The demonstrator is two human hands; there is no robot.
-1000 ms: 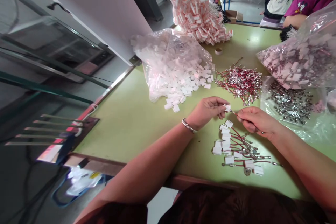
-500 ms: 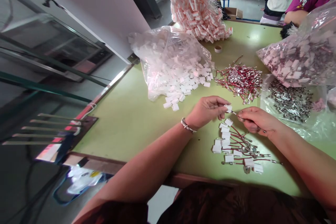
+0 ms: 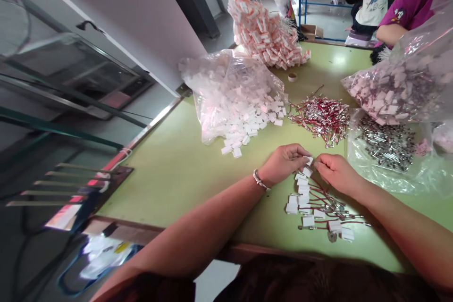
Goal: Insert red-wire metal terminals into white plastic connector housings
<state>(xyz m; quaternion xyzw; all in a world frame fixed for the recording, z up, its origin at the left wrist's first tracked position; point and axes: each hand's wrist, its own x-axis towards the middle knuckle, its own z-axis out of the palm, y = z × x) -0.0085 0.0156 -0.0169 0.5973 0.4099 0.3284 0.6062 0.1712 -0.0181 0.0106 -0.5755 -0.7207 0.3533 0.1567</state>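
My left hand (image 3: 289, 164) pinches a small white plastic connector housing (image 3: 309, 161) between thumb and fingertips. Just to its right, my right hand (image 3: 334, 172) is closed in a pinch at the housing's edge; the thin wire in its fingertips is mostly hidden now. Below both hands lie several white housings (image 3: 303, 189) with short red wires (image 3: 320, 201) fitted to them, metal terminals on the free ends. A round metallic piece (image 3: 331, 236) sits by the lowest housings.
An open plastic bag (image 3: 226, 80) spills white housings onto the green table (image 3: 170, 174). Red wires with terminals (image 3: 323, 115) are heaped beyond my hands. At right lie dark metal-ended pieces (image 3: 387, 144) and another bag (image 3: 396, 85). Orange-white bundles (image 3: 265, 33) stand behind; a person's purple sleeve (image 3: 406, 7) is beyond.
My right hand has closed in on the left, so the gap with the wire's metal end between them has shrunk. The whole view has shifted slightly.
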